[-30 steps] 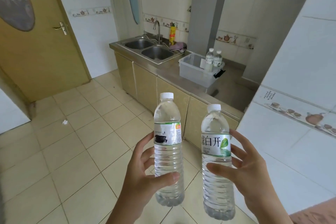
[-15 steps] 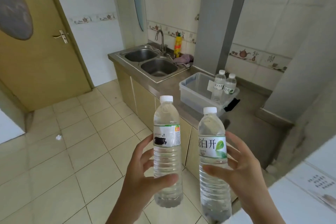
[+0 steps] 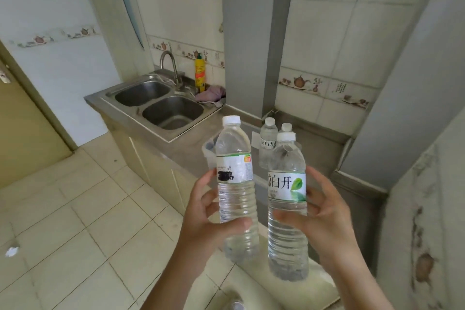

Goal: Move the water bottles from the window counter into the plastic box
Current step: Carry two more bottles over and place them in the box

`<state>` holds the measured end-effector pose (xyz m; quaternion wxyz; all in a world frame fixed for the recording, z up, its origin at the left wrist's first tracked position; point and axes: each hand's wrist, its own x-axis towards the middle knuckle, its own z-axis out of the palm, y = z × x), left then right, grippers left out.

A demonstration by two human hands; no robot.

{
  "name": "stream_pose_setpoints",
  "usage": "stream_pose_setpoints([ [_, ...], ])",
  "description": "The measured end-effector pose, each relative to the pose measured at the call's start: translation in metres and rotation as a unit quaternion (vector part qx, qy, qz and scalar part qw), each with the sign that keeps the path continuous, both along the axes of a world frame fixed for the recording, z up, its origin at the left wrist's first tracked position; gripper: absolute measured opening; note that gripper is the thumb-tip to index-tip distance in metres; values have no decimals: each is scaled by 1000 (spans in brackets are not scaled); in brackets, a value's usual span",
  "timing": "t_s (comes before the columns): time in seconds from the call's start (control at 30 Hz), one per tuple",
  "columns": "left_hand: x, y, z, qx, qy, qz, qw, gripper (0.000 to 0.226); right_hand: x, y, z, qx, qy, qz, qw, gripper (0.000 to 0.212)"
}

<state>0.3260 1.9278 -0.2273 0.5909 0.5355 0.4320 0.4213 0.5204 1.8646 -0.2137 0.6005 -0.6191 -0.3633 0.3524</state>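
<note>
Two water bottles are held upright at the centre of the frame, side by side and just apart. The left bottle [image 3: 236,191] is gripped low down by the left hand [image 3: 208,219], thumb across its front, fingers curled behind. The right bottle [image 3: 288,209] is wrapped by the right hand [image 3: 324,221], thumb over its ribbed middle. Both white caps are on. Behind them, on the steel desk [image 3: 324,151], the clear plastic box [image 3: 210,148] is mostly hidden; two more bottles [image 3: 268,143] are seen standing in it, close together. Toward the upper left, a double sink [image 3: 161,103] is set in the desk, a yellow bottle [image 3: 200,74] standing behind it.
</note>
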Motion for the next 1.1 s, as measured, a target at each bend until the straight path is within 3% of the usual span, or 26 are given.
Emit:
stream_pose_setpoints([
  [0.33,82,169,-12,-7,19,-88,996,109,52,129,-8,2,-7,-100,995,97],
  [0.53,126,255,-43,-19,40,-110,993,88,65,196,-38,16,-8,-163,986,105],
  [0.83,163,301,-91,2,106,-194,975,88,74,238,-94,-28,-40,-207,977,89],
  [1.1,172,295,-128,17,153,-163,975,77,75,239,-123,-69,-89,-237,965,91],
])
